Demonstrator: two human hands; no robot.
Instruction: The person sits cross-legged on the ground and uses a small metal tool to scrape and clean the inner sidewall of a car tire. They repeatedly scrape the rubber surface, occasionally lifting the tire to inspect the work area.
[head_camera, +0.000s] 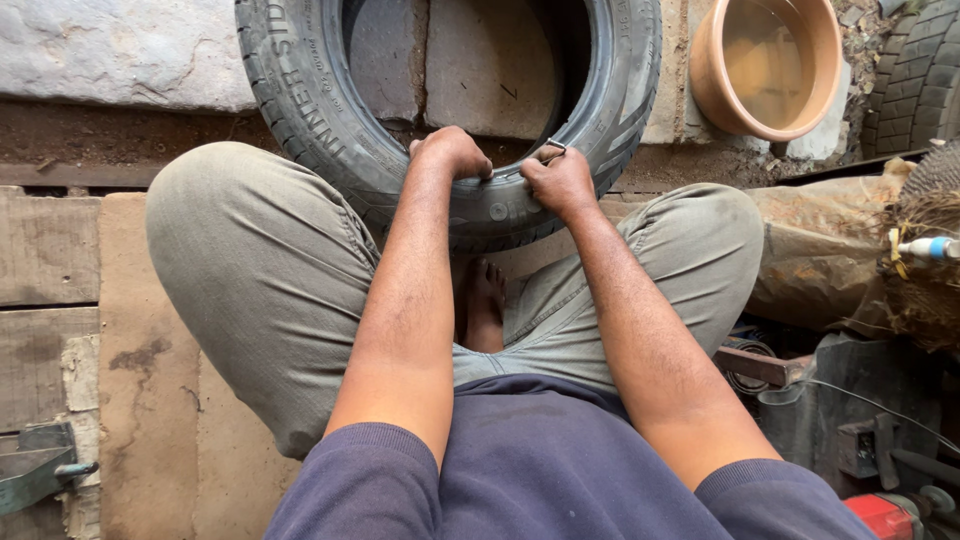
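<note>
— Between my knees, what's standing there?

— A black car tyre (330, 130), upright on the ground, leaning against grey stone blocks (480, 70) that show through its middle. Its lower edge sits just above my crossed legs, with a bare foot (482, 300) under it.

— And your hands?

— Both are on the inner rim at the bottom of the tyre. My left hand (452, 152) is curled shut over the rim, knuckles up, gripping the rubber. My right hand (560, 180) is just beside it, also closed on the rim, and it pinches a small metal piece (555, 147) against the rubber. What that piece is, I cannot tell; it is too small.

— So each grip is closed?

— Yes, the left on the tyre, the right on the tyre and that bit of metal together.

— Anything around you?

— An orange basin (768, 62) with murky water stands up right of the tyre. Another tyre (925, 75) shows at the far right edge. Wooden planks (50, 250) lie to my left, and a red tool (885, 515) sits low on my right.
</note>
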